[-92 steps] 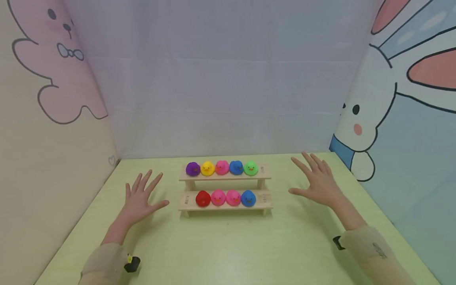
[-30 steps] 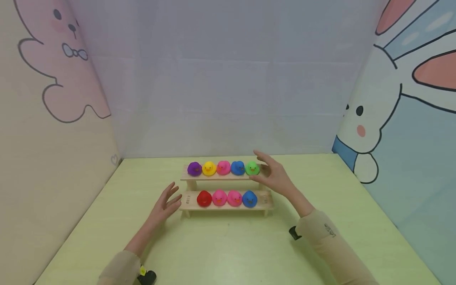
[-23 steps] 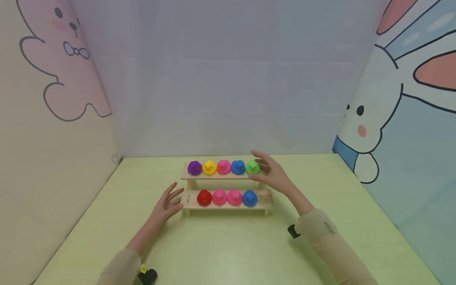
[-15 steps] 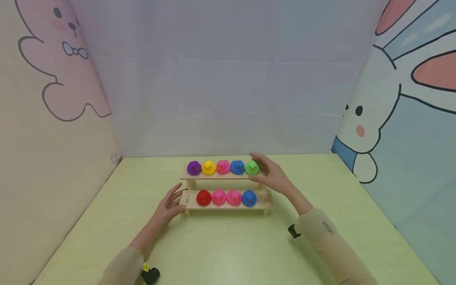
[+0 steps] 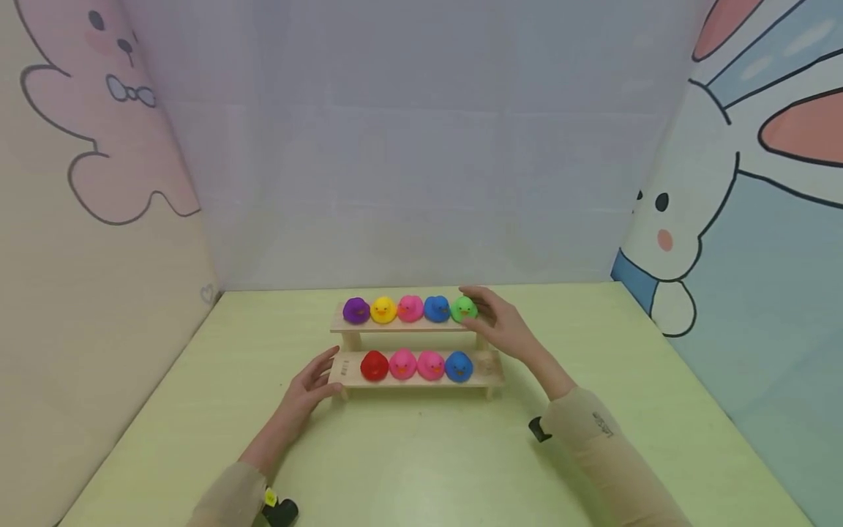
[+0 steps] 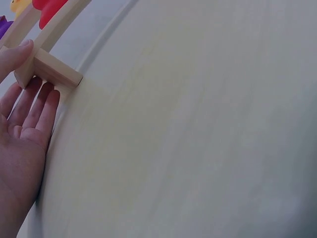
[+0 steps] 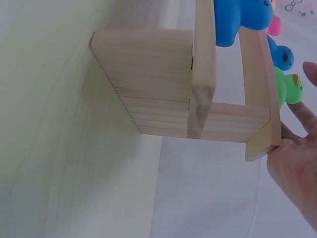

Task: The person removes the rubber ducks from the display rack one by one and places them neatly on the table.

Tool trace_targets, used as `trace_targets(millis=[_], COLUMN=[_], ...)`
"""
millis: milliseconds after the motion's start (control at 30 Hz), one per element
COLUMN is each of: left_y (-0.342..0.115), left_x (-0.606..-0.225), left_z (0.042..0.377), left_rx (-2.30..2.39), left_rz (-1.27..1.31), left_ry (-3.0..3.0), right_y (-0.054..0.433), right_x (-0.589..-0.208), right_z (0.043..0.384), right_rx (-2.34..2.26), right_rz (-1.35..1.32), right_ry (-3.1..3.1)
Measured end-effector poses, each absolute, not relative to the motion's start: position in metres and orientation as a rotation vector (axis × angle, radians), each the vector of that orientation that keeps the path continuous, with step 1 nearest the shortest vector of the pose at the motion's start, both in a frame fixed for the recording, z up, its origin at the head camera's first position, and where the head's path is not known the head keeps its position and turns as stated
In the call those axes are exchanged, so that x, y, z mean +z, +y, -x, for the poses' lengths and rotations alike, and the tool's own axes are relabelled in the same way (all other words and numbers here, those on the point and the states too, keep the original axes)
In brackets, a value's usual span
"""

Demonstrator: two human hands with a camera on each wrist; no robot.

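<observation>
A two-tier wooden stand stands mid-table with small rubber ducks on both shelves. My left hand holds the left end of its lower shelf; in the left wrist view the thumb lies on the shelf end and the fingers reach beneath. At the upper shelf's right end, my right hand curls round the green rubber duck, thumb in front and fingers behind. The duck sits on the shelf; the right wrist view cuts off part of the hand, so how firmly it is held is hard to tell.
Purple, yellow, pink and blue ducks share the upper shelf. Below sit a red duck, two pink ducks and a blue duck. Cartoon-printed walls enclose the pale table.
Both hands have come inward from the sides of the table. The left has taken hold of the lower shelf's end; the right has drawn in round the green duck. The ducks stay in place.
</observation>
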State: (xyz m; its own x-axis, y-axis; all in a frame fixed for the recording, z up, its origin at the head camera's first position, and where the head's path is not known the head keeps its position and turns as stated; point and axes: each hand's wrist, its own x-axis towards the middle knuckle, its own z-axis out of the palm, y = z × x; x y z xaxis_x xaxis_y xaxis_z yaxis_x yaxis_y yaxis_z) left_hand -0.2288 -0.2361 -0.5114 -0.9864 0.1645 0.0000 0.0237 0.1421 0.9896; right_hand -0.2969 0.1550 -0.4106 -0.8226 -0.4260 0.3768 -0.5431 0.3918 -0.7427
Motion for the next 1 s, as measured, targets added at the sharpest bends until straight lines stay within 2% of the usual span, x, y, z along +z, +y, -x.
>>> trace_targets(millis=[1000], left_y=[-0.2359], left_x=[-0.5113], left_z=[0.2281], left_rx=[1.992], left_rz=[-0.203], left_ry=[2.296], right_y=[0.1535], right_x=[-0.4150], right_z=[0.3017], right_rx=[1.481], right_rz=[-0.808], right_ry=[-2.534])
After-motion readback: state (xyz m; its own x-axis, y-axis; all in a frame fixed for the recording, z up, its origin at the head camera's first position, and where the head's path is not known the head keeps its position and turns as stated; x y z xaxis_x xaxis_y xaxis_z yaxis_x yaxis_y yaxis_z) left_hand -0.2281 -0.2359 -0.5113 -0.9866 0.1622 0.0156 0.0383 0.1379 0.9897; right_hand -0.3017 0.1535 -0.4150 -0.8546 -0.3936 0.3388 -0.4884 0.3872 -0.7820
